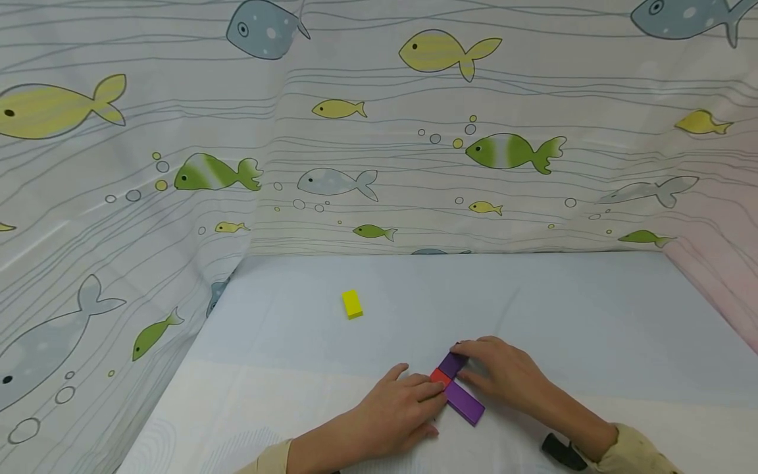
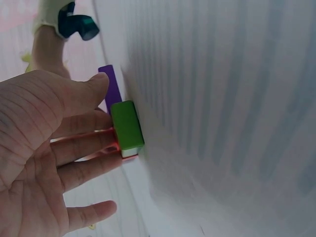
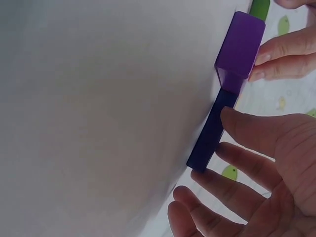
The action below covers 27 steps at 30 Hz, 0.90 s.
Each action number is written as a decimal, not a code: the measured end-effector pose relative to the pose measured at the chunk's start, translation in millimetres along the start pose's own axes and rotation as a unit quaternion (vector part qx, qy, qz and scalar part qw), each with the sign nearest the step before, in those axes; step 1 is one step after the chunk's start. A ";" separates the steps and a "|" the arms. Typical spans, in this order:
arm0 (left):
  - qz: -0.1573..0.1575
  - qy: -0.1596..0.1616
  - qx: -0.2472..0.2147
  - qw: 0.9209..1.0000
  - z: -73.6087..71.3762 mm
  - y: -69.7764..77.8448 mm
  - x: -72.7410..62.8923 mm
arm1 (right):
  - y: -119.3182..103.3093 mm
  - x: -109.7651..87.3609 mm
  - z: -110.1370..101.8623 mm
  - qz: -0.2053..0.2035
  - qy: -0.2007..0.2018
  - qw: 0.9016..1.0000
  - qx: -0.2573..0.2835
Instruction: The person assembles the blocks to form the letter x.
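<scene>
Block work on a white surface (image 1: 284, 303). Right hand (image 1: 510, 372) pinches a dark-blue block (image 1: 453, 364) between thumb and fingers; left hand (image 1: 391, 411) has its fingers extended, tips against a red block (image 1: 440, 377), no grip. Purple block (image 1: 465, 403) adjoins red; green block (image 2: 127, 126) shows in the wrist views only. Cluster lies well in from the far edge, roughly midway between the side edges. Yellow block (image 1: 352, 304) sits apart, nearer the far edge and far left corner.

Step, as I judge it: aligning dark-blue against red. Next move probably calls for steady left fingertips and a gentle release. No brands, labels or writing legible.
</scene>
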<state>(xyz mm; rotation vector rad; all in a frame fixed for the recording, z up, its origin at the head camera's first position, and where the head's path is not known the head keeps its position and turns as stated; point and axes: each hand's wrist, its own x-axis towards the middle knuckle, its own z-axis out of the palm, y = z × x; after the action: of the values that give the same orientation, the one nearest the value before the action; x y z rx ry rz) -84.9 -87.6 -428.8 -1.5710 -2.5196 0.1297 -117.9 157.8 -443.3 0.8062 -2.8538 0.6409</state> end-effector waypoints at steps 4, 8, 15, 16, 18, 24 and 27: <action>0.003 0.004 0.004 1.000 0.6 0.3 0.2 | 0.1 0.8 1.8 0.002 0.002 1.000 -0.006; 0.001 -0.002 0.005 1.000 1.2 0.6 0.3 | 0.2 0.6 1.6 0.000 0.003 1.000 -0.008; 0.000 -0.003 0.006 1.000 1.7 1.2 0.1 | 0.0 0.2 -1.9 -0.013 0.026 0.999 -0.016; -0.001 -0.004 0.006 1.000 1.7 1.3 0.1 | 0.0 0.4 -2.7 -0.015 0.030 0.999 -0.017; -0.001 -0.005 0.004 1.000 1.7 1.4 0.0 | 0.4 0.3 -4.0 -0.020 0.034 0.999 -0.015; -0.004 -0.008 0.005 1.000 0.9 2.2 0.0 | -1.2 -2.8 -7.1 -0.057 0.030 0.998 0.007; -0.005 -0.008 0.008 1.000 0.8 2.8 0.1 | -3.6 -5.5 -7.5 -0.065 0.019 0.998 0.014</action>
<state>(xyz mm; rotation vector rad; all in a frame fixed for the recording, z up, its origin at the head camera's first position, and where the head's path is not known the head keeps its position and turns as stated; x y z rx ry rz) -82.6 -86.3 -429.9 -1.5563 -2.5316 0.1606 -111.4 160.8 -436.3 0.9650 -2.7369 0.6712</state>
